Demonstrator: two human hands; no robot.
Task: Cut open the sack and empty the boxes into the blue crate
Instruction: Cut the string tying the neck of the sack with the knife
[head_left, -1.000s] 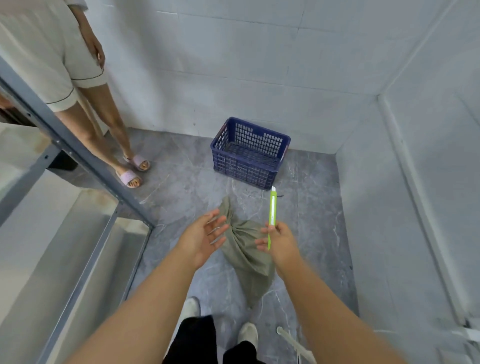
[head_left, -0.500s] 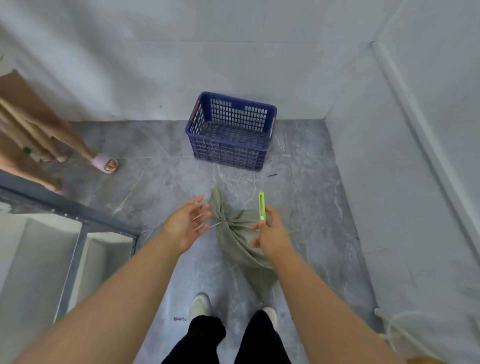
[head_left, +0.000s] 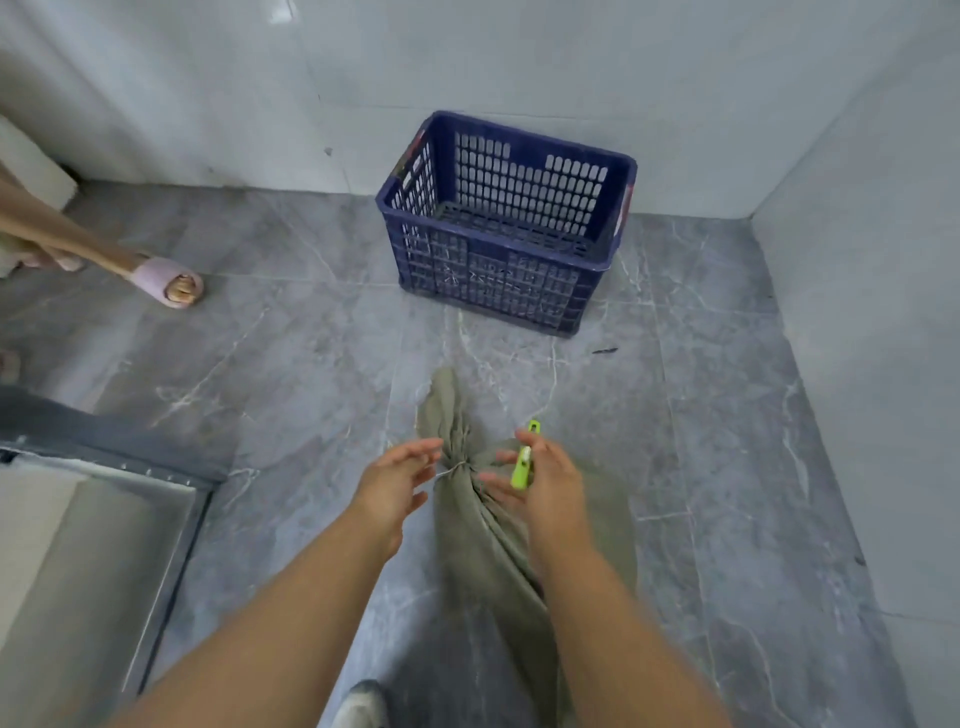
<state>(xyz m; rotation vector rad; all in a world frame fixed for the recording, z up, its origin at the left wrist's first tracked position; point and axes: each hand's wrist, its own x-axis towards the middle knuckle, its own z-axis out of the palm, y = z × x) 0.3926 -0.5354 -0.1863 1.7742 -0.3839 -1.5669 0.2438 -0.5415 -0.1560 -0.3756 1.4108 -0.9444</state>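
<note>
An olive-green sack (head_left: 485, 525) lies on the grey floor in front of me, its neck tied with a thin string (head_left: 453, 470). My left hand (head_left: 397, 480) hovers open just left of the tied neck, fingers spread near the string. My right hand (head_left: 543, 483) is on the right of the neck and holds a lime-green utility knife (head_left: 523, 462), tip pointing away from me. The blue crate (head_left: 506, 228) stands empty on the floor beyond the sack, by the back wall. No boxes are visible; the sack hides its contents.
Another person's foot in a pink slipper (head_left: 169, 280) is at the left. A grey metal frame (head_left: 104, 457) and steel surface fill the lower left. White walls close off the back and right. My shoe (head_left: 361, 704) shows at the bottom.
My view has tilted down and closer to the sack. Both hands have dropped toward the tied neck, and the knife now sits lower in my right hand, beside the knot.
</note>
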